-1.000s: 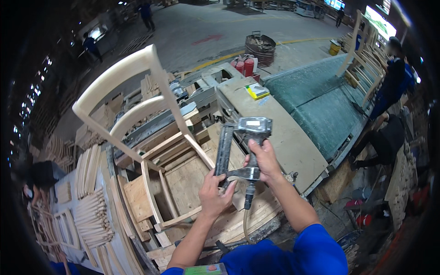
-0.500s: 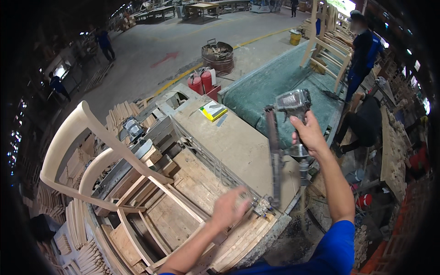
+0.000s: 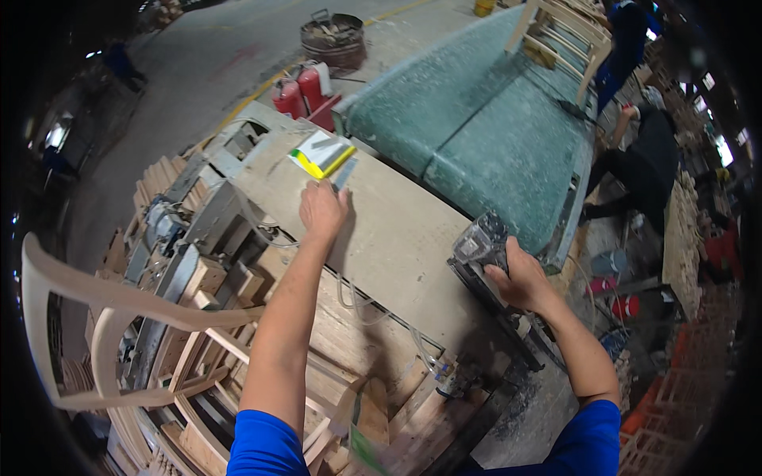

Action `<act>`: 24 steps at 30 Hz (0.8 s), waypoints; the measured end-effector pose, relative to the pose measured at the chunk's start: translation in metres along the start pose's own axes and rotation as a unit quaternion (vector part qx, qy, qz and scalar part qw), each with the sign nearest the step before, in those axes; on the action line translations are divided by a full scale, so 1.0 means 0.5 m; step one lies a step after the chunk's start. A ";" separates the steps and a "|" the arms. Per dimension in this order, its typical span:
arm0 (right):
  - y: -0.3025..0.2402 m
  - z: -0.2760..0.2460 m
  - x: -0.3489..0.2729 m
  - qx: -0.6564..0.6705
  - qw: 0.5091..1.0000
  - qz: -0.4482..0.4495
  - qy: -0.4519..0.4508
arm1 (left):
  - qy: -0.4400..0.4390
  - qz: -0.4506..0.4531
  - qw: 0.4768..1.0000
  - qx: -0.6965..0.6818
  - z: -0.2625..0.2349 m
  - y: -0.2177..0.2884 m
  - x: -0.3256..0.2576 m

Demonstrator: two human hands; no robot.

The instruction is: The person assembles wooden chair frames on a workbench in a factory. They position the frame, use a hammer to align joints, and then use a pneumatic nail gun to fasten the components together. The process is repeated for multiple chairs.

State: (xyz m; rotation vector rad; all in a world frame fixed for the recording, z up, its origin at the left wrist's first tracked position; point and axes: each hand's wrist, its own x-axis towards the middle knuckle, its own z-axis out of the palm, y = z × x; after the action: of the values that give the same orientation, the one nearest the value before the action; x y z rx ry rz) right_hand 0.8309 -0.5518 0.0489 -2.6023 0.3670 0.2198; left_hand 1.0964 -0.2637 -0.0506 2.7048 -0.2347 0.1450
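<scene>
Head view: nail gun (image 3: 482, 236) in grasp of right fingers (image 3: 515, 249); yellow-edged packet (image 3: 320, 153) just beyond left fingers (image 3: 321, 189), grip unclear.

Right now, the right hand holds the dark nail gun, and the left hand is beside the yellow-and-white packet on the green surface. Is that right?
Not quite: the yellow-and-white packet lies on the beige board, as the head view shows. Otherwise yes: the right hand holds the dark nail gun, and the left hand is beside the packet.
</scene>
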 end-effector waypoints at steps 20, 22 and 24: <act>-0.053 0.002 -0.001 0.354 0.912 0.051 -0.202 | -0.007 -0.149 0.948 -0.281 0.006 -0.084 -0.073; -0.027 0.007 0.000 0.370 0.901 0.082 -0.210 | -0.158 -0.235 0.809 -0.515 -0.009 -0.104 -0.171; 0.012 0.004 -0.026 0.408 0.893 0.120 -0.148 | -0.184 -0.259 0.717 -0.621 -0.054 -0.099 -0.296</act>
State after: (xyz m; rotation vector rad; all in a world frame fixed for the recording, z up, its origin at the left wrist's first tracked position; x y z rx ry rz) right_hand 0.8164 -0.5529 0.0472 -1.6622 0.5306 0.4324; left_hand 0.9587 -0.1869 -0.0661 1.3073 0.2630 -0.5418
